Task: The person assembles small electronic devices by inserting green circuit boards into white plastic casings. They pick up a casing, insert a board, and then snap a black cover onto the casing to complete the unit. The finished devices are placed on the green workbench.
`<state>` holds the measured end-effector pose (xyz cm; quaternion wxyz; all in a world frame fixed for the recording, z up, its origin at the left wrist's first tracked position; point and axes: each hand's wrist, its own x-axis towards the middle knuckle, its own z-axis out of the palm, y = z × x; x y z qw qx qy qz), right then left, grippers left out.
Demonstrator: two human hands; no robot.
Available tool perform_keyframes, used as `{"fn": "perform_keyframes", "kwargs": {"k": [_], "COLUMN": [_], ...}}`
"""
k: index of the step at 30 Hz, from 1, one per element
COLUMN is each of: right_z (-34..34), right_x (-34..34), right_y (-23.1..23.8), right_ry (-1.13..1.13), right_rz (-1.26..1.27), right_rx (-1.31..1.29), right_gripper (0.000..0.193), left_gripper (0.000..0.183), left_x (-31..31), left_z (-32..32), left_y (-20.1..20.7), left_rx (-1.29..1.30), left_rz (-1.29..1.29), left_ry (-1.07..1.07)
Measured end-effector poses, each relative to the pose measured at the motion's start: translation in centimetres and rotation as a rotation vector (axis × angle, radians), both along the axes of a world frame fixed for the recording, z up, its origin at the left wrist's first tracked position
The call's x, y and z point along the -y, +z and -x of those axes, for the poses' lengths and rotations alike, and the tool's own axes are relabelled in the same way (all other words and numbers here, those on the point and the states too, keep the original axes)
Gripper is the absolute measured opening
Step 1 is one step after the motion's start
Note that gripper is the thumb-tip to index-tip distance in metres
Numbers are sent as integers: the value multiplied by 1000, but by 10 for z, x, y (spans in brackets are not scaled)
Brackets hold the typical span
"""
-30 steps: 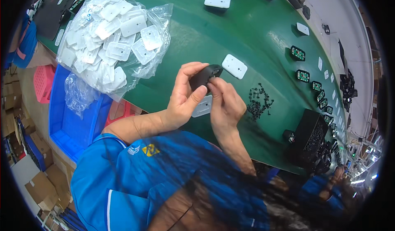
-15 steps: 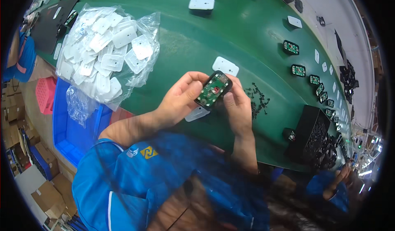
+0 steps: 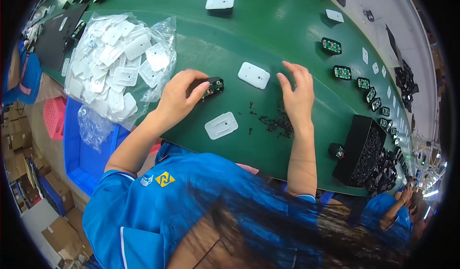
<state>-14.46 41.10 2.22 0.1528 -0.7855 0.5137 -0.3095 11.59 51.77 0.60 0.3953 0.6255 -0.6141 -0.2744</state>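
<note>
Head view: left hand (image 3: 179, 95) has its fingers wrapped round a black housing (image 3: 216, 87), thumb on the near side and the others curled behind, so I'd call that a grip, though I can't tell if the housing is lifted or just resting on the green worktop (image 3: 191, 36). Right hand (image 3: 299, 96) is empty, fingers spread with the thumb well out. If you ask me, steadying the housing is the job right now, and the trick is to pinch it by the side walls and leave the bits of board showing at its open side alone. Light pressure should be plenty, since squeezing could tip it. I'd also watch the right wrist, cos a heap of small black screws (image 3: 278, 124) sits just beside it and one careless sweep would probably scatter them. As for where stuff lies: the housing is inside the left fingers, poking out to the right past the thumb tip, and well apart from the right ones. Between the hands there's a white plate (image 3: 254, 75), flat, near the right thumb but not touching it. Another whitish plate (image 3: 221, 125) lies nearer the body, below the housing.
</note>
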Motion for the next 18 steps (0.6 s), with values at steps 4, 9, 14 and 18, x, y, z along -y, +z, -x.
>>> {"fn": "perform_keyframes", "kwargs": {"k": [4, 9, 14, 18], "right_z": [-5, -17, -9, -5], "right_x": [-3, -6, 14, 31], "right_y": [3, -10, 1, 21], "right_ry": [209, 272, 104, 118], "right_rz": [44, 136, -333, -601], "right_rx": [-147, -160, 27, -160], "right_gripper": [37, 32, 22, 28], "left_gripper": [14, 14, 20, 56], "left_x": [9, 19, 40, 64], "left_z": [-5, -7, -4, 20], "left_y": [-4, -3, 10, 21], "left_rx": [22, 227, 458, 590], "left_rz": [53, 73, 118, 214], "left_ry": [-40, -93, -176, -265]}}
